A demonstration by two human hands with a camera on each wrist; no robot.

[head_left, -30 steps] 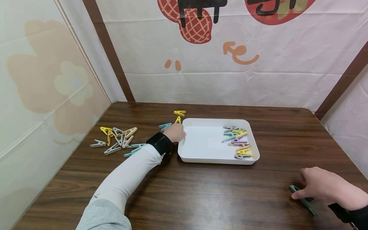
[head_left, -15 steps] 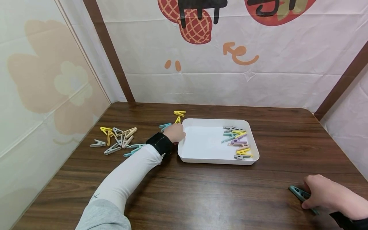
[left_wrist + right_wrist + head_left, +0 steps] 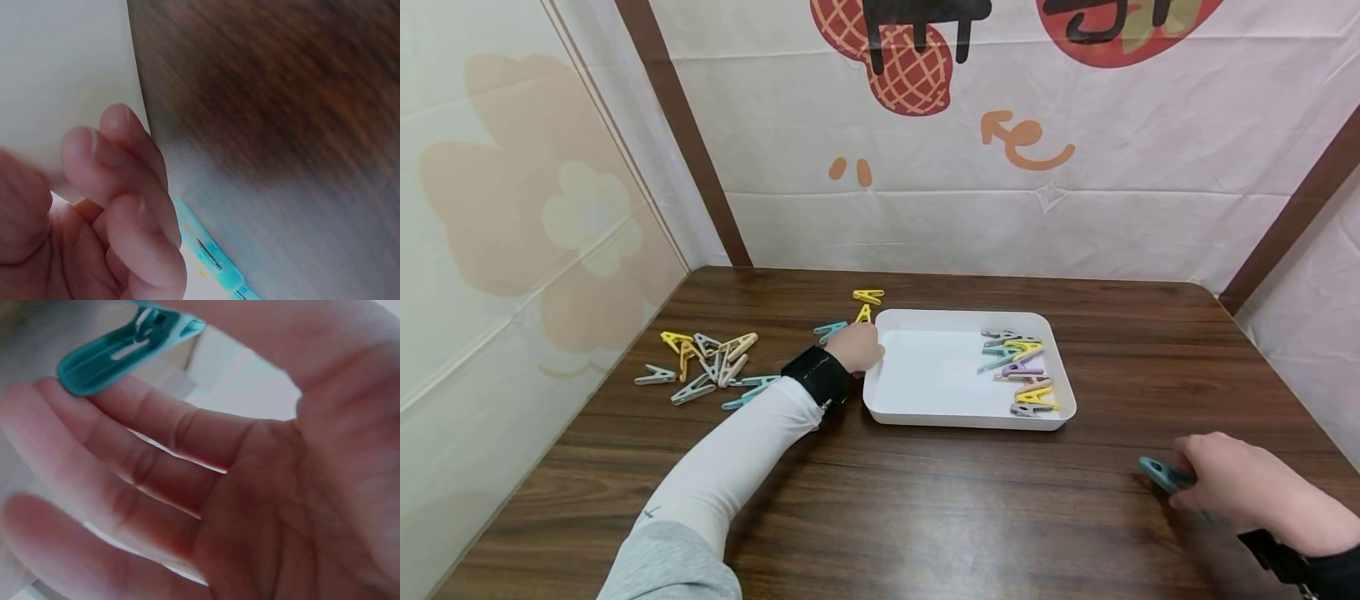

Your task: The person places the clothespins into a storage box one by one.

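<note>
My left hand (image 3: 856,347) grips the left rim of a white tray (image 3: 951,420). In the left wrist view its fingers (image 3: 137,169) curl against the tray's wall. Down at the right, my right hand (image 3: 1243,483) pinches a teal clothespin (image 3: 1161,473), apparently just off the table. The right wrist view shows this clothespin between thumb and fingertips (image 3: 59,400), its far end cut off by the frame. Inside the tray, along its right side, several clothespins lie in a column, among them a purple one (image 3: 1024,368) and a yellow one (image 3: 1037,397).
On the brown table (image 3: 925,508), a loose pile of clothespins (image 3: 718,358) lies at the left. Behind my left hand are a blue clothespin (image 3: 831,329) and two yellow ones, the farther yellow clothespin (image 3: 868,296) near the back edge. A printed cloth (image 3: 925,225) hangs behind the table.
My right hand first drew back along the teal clothespin, then picked it up and moved slightly forward and left with it. The left hand and the tray have stayed in place.
</note>
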